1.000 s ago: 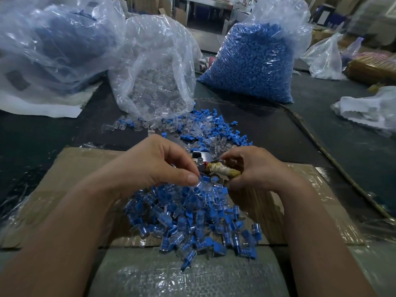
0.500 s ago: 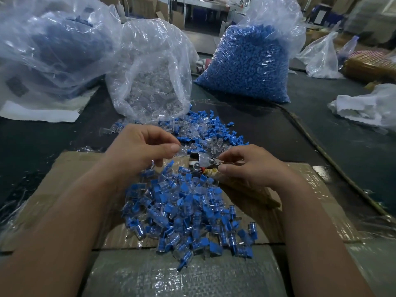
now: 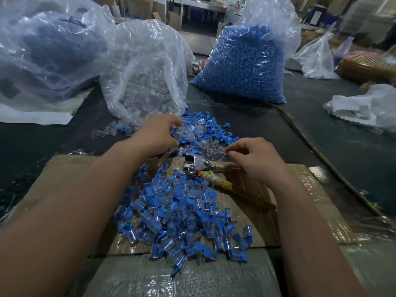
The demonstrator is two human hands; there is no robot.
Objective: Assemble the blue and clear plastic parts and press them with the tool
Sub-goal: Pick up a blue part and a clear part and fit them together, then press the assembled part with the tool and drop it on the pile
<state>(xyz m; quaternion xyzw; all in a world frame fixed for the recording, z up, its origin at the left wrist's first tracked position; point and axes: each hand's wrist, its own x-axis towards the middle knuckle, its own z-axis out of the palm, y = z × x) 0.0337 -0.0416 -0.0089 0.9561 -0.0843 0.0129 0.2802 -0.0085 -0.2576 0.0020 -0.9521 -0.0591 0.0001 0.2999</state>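
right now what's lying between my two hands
In the head view, loose clear and blue parts lie on the dark table between the left hand and the right hand, with the tool's metal head just nearer the camera.

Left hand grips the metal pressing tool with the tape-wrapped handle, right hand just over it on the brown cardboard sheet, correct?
Not quite. In the head view the left hand is off the metal pressing tool with the tape-wrapped handle; its fingers reach into the loose pile of blue and clear plastic parts beyond the brown cardboard sheet. The right hand is just over the tool.
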